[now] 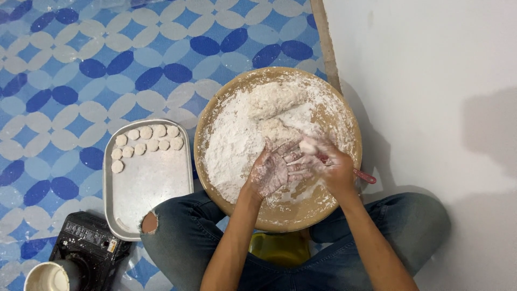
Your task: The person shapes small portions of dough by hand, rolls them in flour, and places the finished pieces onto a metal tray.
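Head view | left hand (273, 170) lies open, palm up and floury, over the big round bowl (344, 116) | right hand (329, 161) pinches a small dough piece (307, 145) against the left fingers; a red handle (364, 175) shows beneath it | flour (231, 140) and a dough lump (273, 98) fill the bowl | metal tray (151, 188) with dough discs (145, 141) sits left on the tiled floor (64, 81)

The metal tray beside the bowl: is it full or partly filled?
Partly filled: the metal tray holds dough discs only along its top edge; the remainder is bare.
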